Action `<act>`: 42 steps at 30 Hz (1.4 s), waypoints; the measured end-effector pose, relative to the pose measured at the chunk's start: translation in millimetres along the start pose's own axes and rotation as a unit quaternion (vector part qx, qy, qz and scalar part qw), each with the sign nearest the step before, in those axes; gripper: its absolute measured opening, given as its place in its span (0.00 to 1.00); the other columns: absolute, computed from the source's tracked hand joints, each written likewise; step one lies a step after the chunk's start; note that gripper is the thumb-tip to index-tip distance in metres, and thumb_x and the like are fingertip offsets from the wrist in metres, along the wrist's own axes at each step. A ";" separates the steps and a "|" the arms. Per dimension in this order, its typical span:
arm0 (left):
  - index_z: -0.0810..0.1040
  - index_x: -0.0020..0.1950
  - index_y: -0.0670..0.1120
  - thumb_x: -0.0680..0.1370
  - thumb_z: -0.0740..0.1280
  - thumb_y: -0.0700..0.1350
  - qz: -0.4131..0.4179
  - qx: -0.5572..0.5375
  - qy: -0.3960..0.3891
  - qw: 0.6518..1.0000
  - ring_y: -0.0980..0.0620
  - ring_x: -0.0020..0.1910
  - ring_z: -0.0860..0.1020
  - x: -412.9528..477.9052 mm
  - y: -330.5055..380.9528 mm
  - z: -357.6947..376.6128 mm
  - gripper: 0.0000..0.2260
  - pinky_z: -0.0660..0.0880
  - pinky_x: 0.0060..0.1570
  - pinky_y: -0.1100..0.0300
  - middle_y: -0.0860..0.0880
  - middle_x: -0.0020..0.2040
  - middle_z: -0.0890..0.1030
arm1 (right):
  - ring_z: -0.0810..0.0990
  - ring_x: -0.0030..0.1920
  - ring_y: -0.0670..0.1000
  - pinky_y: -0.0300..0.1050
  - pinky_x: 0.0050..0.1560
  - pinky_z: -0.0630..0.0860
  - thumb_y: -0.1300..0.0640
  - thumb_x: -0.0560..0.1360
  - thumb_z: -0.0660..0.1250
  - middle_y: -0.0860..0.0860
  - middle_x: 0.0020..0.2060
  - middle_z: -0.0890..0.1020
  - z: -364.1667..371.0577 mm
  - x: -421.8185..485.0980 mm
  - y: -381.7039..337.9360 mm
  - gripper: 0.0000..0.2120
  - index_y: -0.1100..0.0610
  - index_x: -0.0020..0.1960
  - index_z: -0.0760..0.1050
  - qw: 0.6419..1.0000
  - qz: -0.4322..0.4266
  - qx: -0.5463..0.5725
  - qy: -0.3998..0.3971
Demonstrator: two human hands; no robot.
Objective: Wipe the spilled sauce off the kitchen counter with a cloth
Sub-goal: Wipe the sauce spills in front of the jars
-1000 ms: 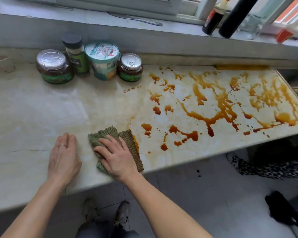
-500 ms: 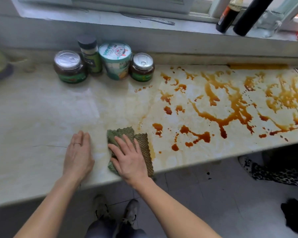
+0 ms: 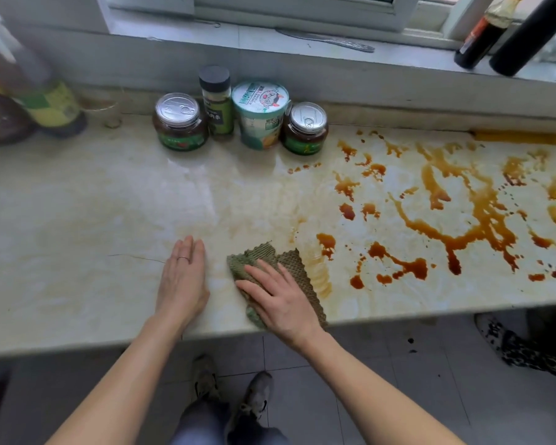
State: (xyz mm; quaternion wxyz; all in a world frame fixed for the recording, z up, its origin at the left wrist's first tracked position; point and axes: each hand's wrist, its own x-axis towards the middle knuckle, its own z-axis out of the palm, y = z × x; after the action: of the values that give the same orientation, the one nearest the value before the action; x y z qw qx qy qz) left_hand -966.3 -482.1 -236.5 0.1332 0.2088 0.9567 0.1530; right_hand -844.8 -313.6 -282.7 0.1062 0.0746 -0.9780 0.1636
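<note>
Right hand (image 3: 281, 303) flat on cloth (image 3: 289, 263), sauce (image 3: 463, 220) beside, counter (image 3: 93, 203)

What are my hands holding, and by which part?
Nothing is gripped. The right hand presses flat on the middle of the cloth; the left hand rests on bare counter.

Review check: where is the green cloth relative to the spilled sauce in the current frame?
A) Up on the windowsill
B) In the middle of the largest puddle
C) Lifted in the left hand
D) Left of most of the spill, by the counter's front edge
D: the cloth lies flat under the right hand at the front edge of the counter, and the sauce spreads out to its right.
</note>
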 end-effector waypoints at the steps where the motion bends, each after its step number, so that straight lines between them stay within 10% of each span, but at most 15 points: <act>1: 0.49 0.77 0.42 0.73 0.56 0.32 0.000 -0.002 -0.001 1.000 0.45 0.76 0.46 -0.2 -0.5 -0.9 0.33 0.48 0.75 0.54 0.43 0.78 0.47 | 0.65 0.74 0.55 0.57 0.74 0.59 0.53 0.79 0.64 0.52 0.71 0.71 -4.2 -1.4 10.0 0.18 0.51 0.69 0.73 1.000 -0.015 -0.004 -0.011; 7: 0.48 0.77 0.42 0.73 0.56 0.30 0.009 -0.002 -0.015 1.000 0.46 0.77 0.45 -2.5 -3.3 -5.2 0.35 0.47 0.75 0.55 0.43 0.78 0.46 | 0.66 0.73 0.57 0.65 0.70 0.64 0.51 0.79 0.57 0.53 0.70 0.73 -24.3 1.5 44.8 0.19 0.52 0.67 0.74 0.985 0.166 -0.016 0.035; 13: 0.49 0.77 0.42 0.72 0.56 0.29 0.011 -0.010 0.002 1.000 0.45 0.76 0.46 -3.1 -3.0 -2.3 0.35 0.48 0.75 0.54 0.42 0.78 0.47 | 0.65 0.74 0.55 0.56 0.74 0.59 0.53 0.80 0.60 0.52 0.71 0.71 -16.8 -13.7 30.7 0.19 0.52 0.69 0.73 1.000 0.008 0.010 -0.010; 19: 0.48 0.77 0.42 0.72 0.56 0.29 -0.002 -0.003 -0.001 1.000 0.46 0.77 0.46 -3.2 0.3 -2.5 0.35 0.47 0.75 0.55 0.43 0.78 0.47 | 0.64 0.74 0.55 0.64 0.72 0.61 0.49 0.80 0.57 0.51 0.71 0.71 -30.6 -3.6 53.2 0.20 0.51 0.70 0.72 0.985 0.170 -0.011 0.023; 25: 0.50 0.77 0.42 0.73 0.55 0.30 -0.020 0.001 0.010 1.000 0.45 0.76 0.47 -1.1 5.9 1.6 0.33 0.48 0.75 0.54 0.42 0.78 0.49 | 0.54 0.78 0.51 0.58 0.76 0.47 0.37 0.80 0.51 0.47 0.77 0.61 -30.8 -4.7 49.8 0.26 0.44 0.76 0.62 0.993 0.069 -0.053 -0.076; 30: 0.54 0.76 0.41 0.76 0.56 0.34 -0.033 0.009 0.006 0.999 0.43 0.76 0.50 1.8 6.9 2.7 0.28 0.51 0.74 0.52 0.41 0.77 0.52 | 0.60 0.76 0.54 0.64 0.73 0.57 0.39 0.79 0.51 0.49 0.74 0.66 -40.8 7.7 77.0 0.26 0.45 0.74 0.66 0.975 0.208 -0.066 -0.031; 37: 0.64 0.69 0.38 0.75 0.60 0.35 -0.059 0.016 0.001 0.998 0.38 0.72 0.58 13.4 21.6 -3.3 0.21 0.58 0.71 0.48 0.36 0.73 0.60 | 0.62 0.75 0.54 0.60 0.75 0.54 0.43 0.80 0.55 0.49 0.74 0.68 -21.4 8.6 51.7 0.22 0.46 0.72 0.68 0.994 0.086 -0.057 -0.026; 42: 0.59 0.73 0.40 0.74 0.59 0.34 -0.033 0.013 0.019 0.999 0.40 0.74 0.56 22.2 28.7 -8.3 0.27 0.59 0.71 0.49 0.39 0.75 0.56 | 0.67 0.73 0.56 0.64 0.70 0.64 0.44 0.78 0.53 0.50 0.71 0.72 -34.1 25.3 82.8 0.22 0.46 0.69 0.71 0.977 0.204 -0.064 -0.005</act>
State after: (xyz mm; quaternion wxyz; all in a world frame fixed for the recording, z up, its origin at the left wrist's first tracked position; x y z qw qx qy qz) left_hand -978.2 -449.5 -223.2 0.1178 0.1762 0.9671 0.1404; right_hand -877.9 -227.5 -270.5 0.0701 -0.1325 -0.9816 0.1187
